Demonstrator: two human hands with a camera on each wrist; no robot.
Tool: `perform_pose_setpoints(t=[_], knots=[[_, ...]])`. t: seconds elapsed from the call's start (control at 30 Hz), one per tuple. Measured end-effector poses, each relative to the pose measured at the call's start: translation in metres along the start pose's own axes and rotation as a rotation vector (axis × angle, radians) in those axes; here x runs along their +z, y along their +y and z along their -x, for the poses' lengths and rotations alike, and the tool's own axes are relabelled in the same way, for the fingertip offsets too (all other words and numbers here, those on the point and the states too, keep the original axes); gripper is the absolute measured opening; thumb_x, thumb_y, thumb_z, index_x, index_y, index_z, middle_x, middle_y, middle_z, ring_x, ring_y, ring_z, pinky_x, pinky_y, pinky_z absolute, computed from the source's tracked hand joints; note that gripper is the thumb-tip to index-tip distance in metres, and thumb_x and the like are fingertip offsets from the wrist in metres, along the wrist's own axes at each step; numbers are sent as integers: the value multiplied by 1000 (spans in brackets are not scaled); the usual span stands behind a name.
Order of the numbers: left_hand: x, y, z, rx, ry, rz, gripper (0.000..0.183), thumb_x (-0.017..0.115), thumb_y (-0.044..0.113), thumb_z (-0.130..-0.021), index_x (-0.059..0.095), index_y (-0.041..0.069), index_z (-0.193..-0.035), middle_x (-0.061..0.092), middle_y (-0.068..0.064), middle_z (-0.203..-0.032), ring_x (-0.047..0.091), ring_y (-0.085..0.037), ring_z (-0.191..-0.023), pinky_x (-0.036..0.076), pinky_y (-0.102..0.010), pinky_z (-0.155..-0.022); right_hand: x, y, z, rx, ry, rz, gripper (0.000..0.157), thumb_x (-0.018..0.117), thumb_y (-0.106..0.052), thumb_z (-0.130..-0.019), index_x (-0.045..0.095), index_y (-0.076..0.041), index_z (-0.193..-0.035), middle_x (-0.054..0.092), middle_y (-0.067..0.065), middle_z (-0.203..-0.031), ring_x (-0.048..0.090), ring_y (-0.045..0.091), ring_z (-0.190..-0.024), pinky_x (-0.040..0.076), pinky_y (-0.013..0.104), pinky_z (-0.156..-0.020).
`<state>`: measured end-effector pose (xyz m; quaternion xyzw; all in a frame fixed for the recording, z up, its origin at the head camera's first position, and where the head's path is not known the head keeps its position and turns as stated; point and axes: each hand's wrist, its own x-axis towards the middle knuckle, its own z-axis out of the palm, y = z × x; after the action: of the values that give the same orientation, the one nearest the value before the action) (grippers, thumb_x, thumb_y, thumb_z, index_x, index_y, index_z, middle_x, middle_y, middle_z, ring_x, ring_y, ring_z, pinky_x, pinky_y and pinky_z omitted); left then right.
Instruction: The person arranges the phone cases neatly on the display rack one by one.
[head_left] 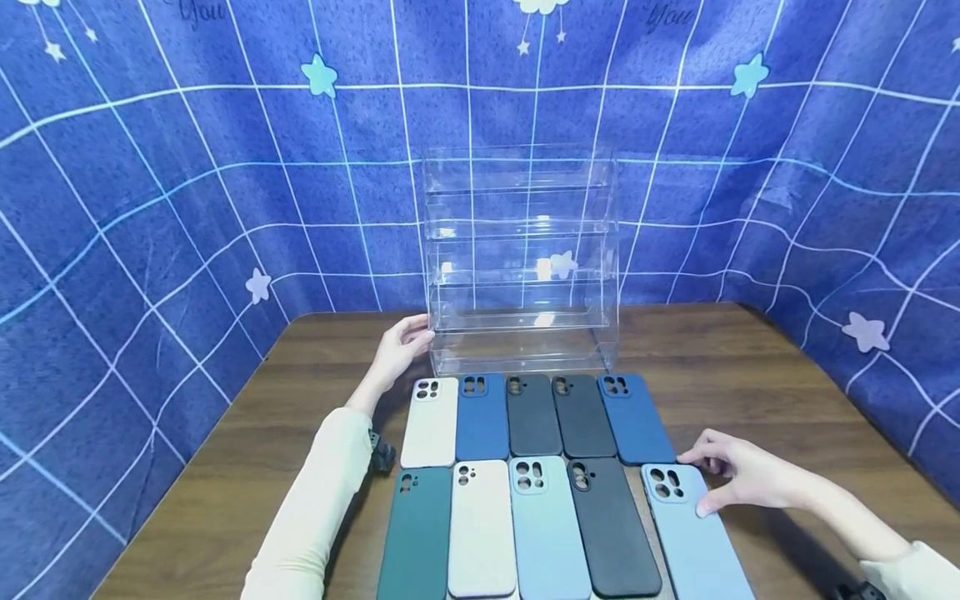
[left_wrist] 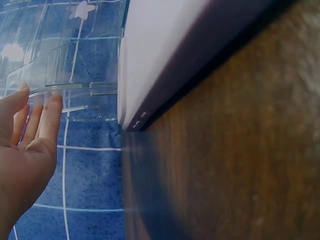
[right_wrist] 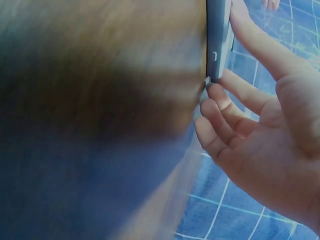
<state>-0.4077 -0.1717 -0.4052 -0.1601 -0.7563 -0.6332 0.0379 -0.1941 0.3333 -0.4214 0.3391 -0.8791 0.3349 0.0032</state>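
A clear tiered display rack (head_left: 521, 362) stands at the back of the table. My left hand (head_left: 401, 350) pinches its left side; in the left wrist view, thumb and fingers (left_wrist: 50, 117) meet the clear edge. At the front right lies a light blue phone case (head_left: 697, 542) with a large camera cutout. My right hand (head_left: 750, 475) grips its upper right corner, thumb on the right edge and index finger at the top. In the right wrist view the other fingers curl loosely beside the case (right_wrist: 217, 40).
Two rows of phone cases lie before the rack: a white case (head_left: 431, 425), a blue case (head_left: 637, 421), a dark green case (head_left: 416, 533), a black case (head_left: 615, 533) and several others. A blue star-patterned cloth (head_left: 187, 208) surrounds the wooden table (head_left: 300, 375).
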Motion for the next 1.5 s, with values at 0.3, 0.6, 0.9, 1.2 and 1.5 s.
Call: perform_pose_setpoints(t=[0.3, 0.6, 0.9, 1.2, 1.5], knots=[[3, 24, 10, 5, -10, -1, 44, 56, 4, -93, 42, -9, -133, 47, -26, -136, 49, -40, -122, 49, -38, -96, 1, 2, -6, -2, -17, 43, 45, 84, -25, -62, 62, -7, -97, 48, -4, -82, 44, 3, -75, 41, 19, -57], [3, 25, 14, 7, -20, -12, 45, 56, 3, -92, 42, -10, -133, 47, -29, -134, 49, -41, -122, 49, -40, -95, -6, -6, -7, 88, -150, -98, 48, 82, -25, -66, 49, -5, -93, 57, -11, -80, 51, -4, -70, 44, 19, -54], [3, 30, 12, -1, -20, -44, 45, 56, 5, -93, 42, -8, -133, 47, -29, -133, 51, -41, -118, 53, -28, -90, -22, -13, -15, 158, -179, -359, 39, 68, -5, -83, 47, 13, -111, 63, -2, -85, 61, 3, -73, 57, 30, -59], [2, 15, 1, 76, 52, -230, 43, 62, 15, -91, 49, -3, -128, 54, -22, -129, 53, -35, -120, 46, -42, -101, -32, -15, -18, 159, -187, -450, 29, 58, -2, -90, 51, 8, -116, 64, -3, -88, 65, 8, -80, 59, 36, -66], [3, 11, -14, 103, 66, -156, 54, 62, 14, -90, 40, 1, -138, 47, -21, -137, 49, -33, -125, 43, -40, -104, -45, -27, -21, 191, -186, -525, 28, 52, -2, -94, 50, 6, -121, 66, 3, -94, 68, 17, -85, 59, 43, -68]])
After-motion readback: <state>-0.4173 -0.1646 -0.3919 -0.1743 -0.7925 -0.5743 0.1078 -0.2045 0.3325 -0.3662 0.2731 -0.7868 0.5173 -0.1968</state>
